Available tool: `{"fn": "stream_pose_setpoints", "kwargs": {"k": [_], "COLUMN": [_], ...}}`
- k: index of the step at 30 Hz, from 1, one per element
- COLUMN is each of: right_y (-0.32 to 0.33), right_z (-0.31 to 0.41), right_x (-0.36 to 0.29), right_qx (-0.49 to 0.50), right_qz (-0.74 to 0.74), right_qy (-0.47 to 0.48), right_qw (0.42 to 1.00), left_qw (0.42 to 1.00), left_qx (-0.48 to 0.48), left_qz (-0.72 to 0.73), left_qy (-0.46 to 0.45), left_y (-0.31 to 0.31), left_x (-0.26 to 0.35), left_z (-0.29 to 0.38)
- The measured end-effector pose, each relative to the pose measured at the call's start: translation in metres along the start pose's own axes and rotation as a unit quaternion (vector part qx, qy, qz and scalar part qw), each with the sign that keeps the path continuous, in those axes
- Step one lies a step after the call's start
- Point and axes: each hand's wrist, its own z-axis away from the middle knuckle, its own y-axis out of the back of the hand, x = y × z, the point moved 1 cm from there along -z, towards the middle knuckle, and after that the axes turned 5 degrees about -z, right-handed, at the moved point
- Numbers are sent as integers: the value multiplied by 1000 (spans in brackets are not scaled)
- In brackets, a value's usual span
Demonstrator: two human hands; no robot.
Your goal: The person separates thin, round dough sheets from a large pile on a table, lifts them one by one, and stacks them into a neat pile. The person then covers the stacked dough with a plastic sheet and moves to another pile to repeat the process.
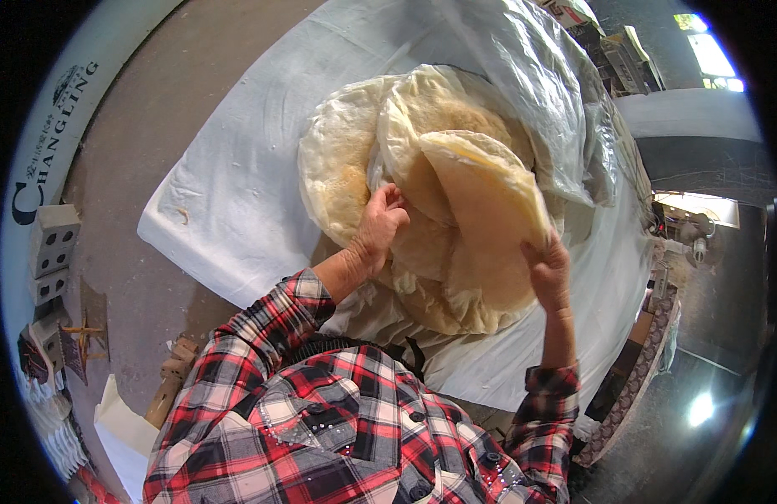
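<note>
Several round, cream-to-tan fibre pads with pale fluffy rims, like silk wadding, overlap in a loose pile (457, 107) before me. My right hand (547, 268) grips the right edge of the top pad (489, 214), which is tilted up off the others. Over the middle of the pile, my left hand (380, 222) has its fingers curled beside the inner edge of the left pad (338, 145). Whether any fibre is pinched in those fingers is unclear. The lower pads are partly hidden under the upper ones.
A white plastic sheet (237, 183) lies under the pile, with clear film (546, 101) bunched at upper right. Perforated bricks (51, 252) stand at left near a white panel bearing writing (54, 145). A fan (700, 246) and a patterned board (634, 378) are at right.
</note>
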Motion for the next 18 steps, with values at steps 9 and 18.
{"fn": "stream_pose_setpoints", "kwargs": {"k": [9,18], "right_y": [80,158], "right_z": [-50,-98], "right_x": [-28,-54], "right_qx": [-28,-59], "right_qz": [-87,-86], "right_qy": [-80,-54], "right_qw": [993,993], "left_qw": [999,999], "left_qx": [32,16], "left_qz": [13,-47], "left_qy": [-20,1], "left_y": [2,-7], "left_x": [1,27], "left_z": [-10,-18]}}
